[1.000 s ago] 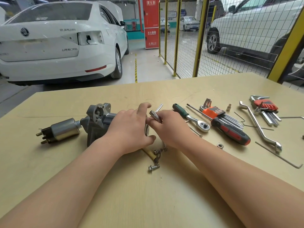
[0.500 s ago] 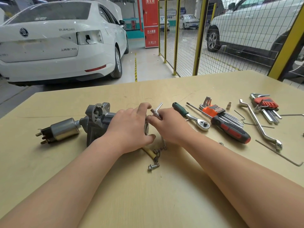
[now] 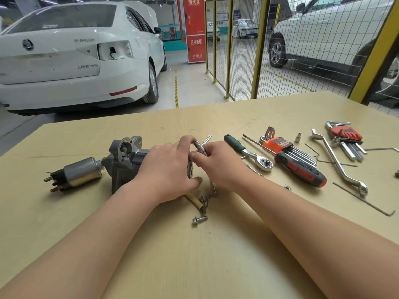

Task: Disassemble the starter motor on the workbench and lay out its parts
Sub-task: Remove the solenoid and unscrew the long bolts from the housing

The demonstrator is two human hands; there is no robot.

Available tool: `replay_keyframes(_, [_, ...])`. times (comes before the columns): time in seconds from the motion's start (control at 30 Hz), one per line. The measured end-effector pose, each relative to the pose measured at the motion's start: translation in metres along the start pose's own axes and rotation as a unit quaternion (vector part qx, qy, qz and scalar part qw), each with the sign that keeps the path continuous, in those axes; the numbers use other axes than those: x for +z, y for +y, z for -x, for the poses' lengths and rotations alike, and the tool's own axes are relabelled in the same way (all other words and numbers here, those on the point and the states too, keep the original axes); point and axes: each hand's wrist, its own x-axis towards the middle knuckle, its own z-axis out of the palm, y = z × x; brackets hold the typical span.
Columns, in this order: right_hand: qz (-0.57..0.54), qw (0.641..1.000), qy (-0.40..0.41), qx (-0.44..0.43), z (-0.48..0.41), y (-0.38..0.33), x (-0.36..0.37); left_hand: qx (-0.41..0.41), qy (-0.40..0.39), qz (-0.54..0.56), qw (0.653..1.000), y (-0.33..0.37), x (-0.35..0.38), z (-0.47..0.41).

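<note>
The grey starter motor (image 3: pixel 123 160) lies on the workbench (image 3: pixel 194 255), its nose housing facing me. Its silver solenoid (image 3: pixel 79 172) sticks out to the left, terminals pointing left. My left hand (image 3: pixel 166 169) wraps over the motor's body and hides it. My right hand (image 3: pixel 218 162) pinches a small chrome T-handle socket driver (image 3: pixel 199 146) at the motor's right end; my left thumb and forefinger touch the tool too. A loose flanged bolt (image 3: pixel 199 220) lies near me. A yellow-sleeved lead with a ring terminal (image 3: pixel 199 202) trails from under my left hand.
Right of my hands lie a green-handled ratchet (image 3: pixel 248 153), a red and black screwdriver (image 3: pixel 302 171), an orange hex key set (image 3: pixel 280 145), a red hex key set (image 3: pixel 345 134), a bent box wrench (image 3: pixel 339 162), loose hex keys (image 3: pixel 364 199) and a small nut (image 3: pixel 287 187). Beyond the bench are cars and a yellow mesh fence.
The driver's tip has risen and tilted up-left as my right hand turned it. My left forefinger has come onto the tool. The motor has stayed put.
</note>
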Motion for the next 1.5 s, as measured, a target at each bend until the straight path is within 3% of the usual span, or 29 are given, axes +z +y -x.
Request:
replay_keyframes(0.2, [-0.033,0.999,-0.019,0.011,-0.001,-0.001,-0.003,-0.001,-0.003,-0.003,1.0,0.0,0.0,0.0])
replay_keyframes(0.53, [0.142,0.985,0.03,-0.096,0.002,0.006,-0.002,0.001,0.0,0.001,1.0,0.001,-0.002,0.001])
replay_keyframes(0.83, [0.019,1.0,0.004,0.007,-0.002,-0.004,-0.003,-0.005,0.004,-0.018,1.0,0.002,-0.002,0.0])
replay_keyframes(1.1, [-0.046,0.999,-0.024,0.015,-0.002,-0.002,-0.001,-0.002,0.005,-0.004,1.0,0.001,-0.001,0.001])
replay_keyframes(1.37, [-0.041,0.998,-0.023,-0.03,-0.004,0.0,-0.008,-0.006,0.001,-0.005,1.0,0.001,0.0,0.001])
replay_keyframes(1.5, [-0.057,0.998,-0.013,0.018,-0.003,0.0,-0.01,-0.007,0.002,-0.003,1.0,0.0,-0.001,0.001])
